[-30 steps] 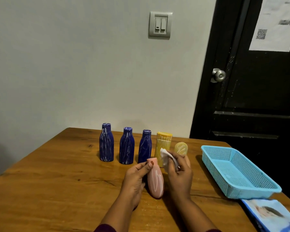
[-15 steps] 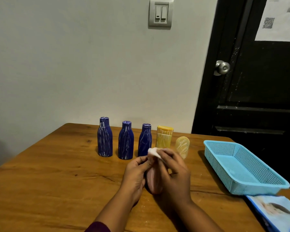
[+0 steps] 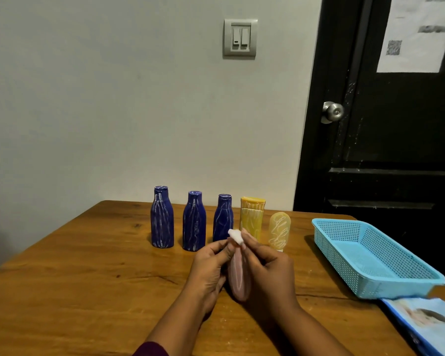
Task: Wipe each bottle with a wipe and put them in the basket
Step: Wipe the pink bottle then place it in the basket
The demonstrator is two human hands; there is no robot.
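Left of the blue basket (image 3: 332, 250), a person's left hand (image 3: 211, 268) grips a pink bottle (image 3: 238, 277) at the bench (image 3: 88, 278) while the right hand (image 3: 270, 273) pinches a white wipe (image 3: 236, 236) against its top. Firm strokes down every streaked side should clean it best.

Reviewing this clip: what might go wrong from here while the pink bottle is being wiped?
1. The right hand pinches the small white wipe close to the upright pale yellow rounded bottle; a wide stroke may topple it.
2. The left hand holds the smooth pink plastic bottle tilted; wiping pressure may make it slip.
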